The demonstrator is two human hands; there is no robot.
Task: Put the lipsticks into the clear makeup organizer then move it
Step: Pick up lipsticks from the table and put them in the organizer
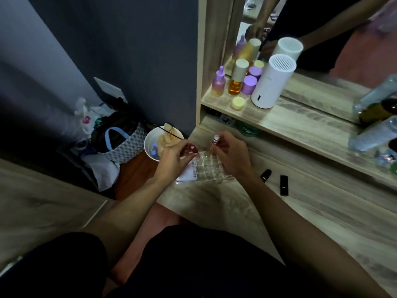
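Observation:
The clear makeup organizer (209,168), a grid of small square slots, sits on the wooden vanity top at its left end. My left hand (175,157) holds a dark red lipstick (191,148) just over the organizer's left edge. My right hand (231,154) grips a slim lipstick with a clear cap (214,140), held upright above the far slots. Two black lipsticks lie on the vanity to the right: a rounded one (266,175) and a square one (284,185).
A shelf above carries purple, amber and yellow bottles and jars (236,82) and a white cylinder device (271,82), with a mirror behind. Bottles (373,134) lie at right. A white bin (159,145) and bags (116,145) stand on the floor at left.

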